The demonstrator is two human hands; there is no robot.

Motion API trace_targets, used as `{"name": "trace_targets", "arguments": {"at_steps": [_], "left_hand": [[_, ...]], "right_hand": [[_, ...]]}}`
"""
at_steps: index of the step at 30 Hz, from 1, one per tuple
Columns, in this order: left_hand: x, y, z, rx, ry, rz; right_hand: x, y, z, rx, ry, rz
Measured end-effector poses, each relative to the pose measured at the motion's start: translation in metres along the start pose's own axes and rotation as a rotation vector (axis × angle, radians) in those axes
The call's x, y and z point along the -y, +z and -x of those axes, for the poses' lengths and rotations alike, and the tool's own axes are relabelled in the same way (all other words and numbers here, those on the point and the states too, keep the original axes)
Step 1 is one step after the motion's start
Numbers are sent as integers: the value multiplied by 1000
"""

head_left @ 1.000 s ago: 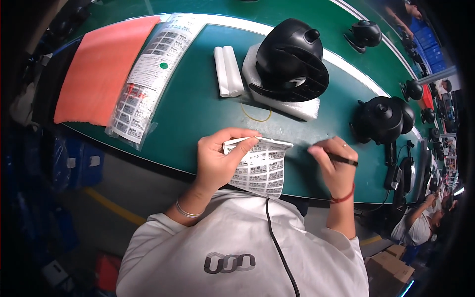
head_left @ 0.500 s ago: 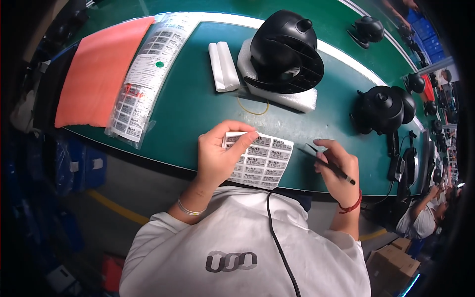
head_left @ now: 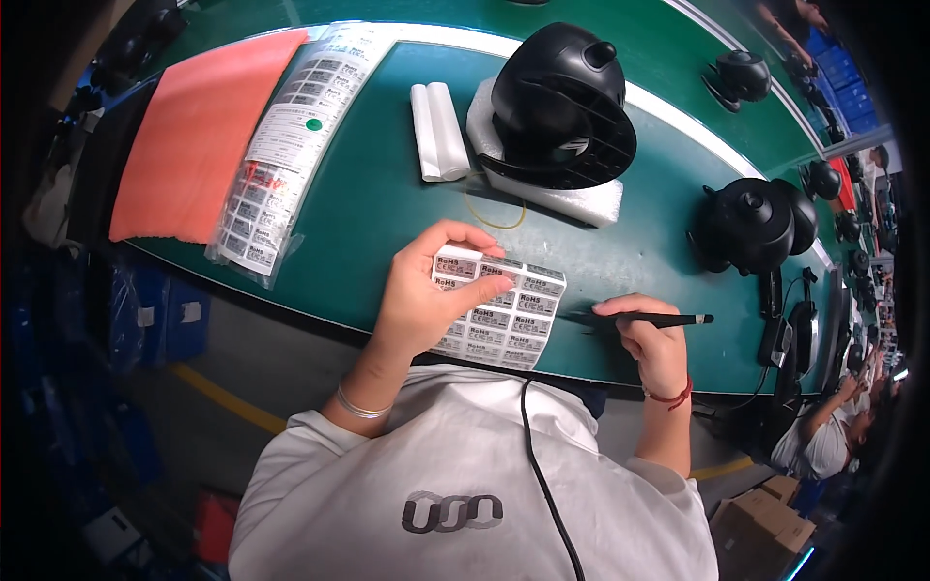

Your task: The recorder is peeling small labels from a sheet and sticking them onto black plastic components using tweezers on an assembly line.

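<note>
My left hand (head_left: 412,290) grips a sheet of printed labels (head_left: 518,339), white with grey rectangles, with the thumb across its face near the upper edge. The sheet is tilted over the front edge of the green table. To its right, my right hand (head_left: 657,353) is closed round black tweezers (head_left: 683,319), which lie nearly level. Their tips point left towards the sheet but stay apart from it; whether the tips touch each other is too blurred to tell. Beyond the hands, a rounded black device (head_left: 547,107) rests on a white foam block (head_left: 567,201).
A yellowish rubber band (head_left: 496,225) and two white rolls (head_left: 439,131) lie left of the foam. Further left are a bagged label strip (head_left: 302,136) and an orange foam sheet (head_left: 199,145). Another black device (head_left: 751,225) stands at right. A black cable (head_left: 544,474) hangs down my shirt.
The tweezers have swung from a slant to nearly level, and my right hand has turned and lowered slightly. My left hand has shifted the label sheet a little left.
</note>
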State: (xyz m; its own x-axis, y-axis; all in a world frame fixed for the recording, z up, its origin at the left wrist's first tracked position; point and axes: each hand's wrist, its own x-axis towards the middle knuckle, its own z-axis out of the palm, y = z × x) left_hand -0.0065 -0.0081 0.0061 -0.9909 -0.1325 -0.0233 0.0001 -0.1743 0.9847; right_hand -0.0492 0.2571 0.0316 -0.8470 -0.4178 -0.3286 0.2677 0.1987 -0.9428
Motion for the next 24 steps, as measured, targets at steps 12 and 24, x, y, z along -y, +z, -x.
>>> {"name": "trace_targets", "arguments": {"at_steps": [12,24], "left_hand": [[-5,10,2,-27,-15,-174],[3,3,4,-42,58,-157]], "right_hand": [[21,-25,-22,-32,56,-103],[96,-30,-93,-332,-446,-279]]}}
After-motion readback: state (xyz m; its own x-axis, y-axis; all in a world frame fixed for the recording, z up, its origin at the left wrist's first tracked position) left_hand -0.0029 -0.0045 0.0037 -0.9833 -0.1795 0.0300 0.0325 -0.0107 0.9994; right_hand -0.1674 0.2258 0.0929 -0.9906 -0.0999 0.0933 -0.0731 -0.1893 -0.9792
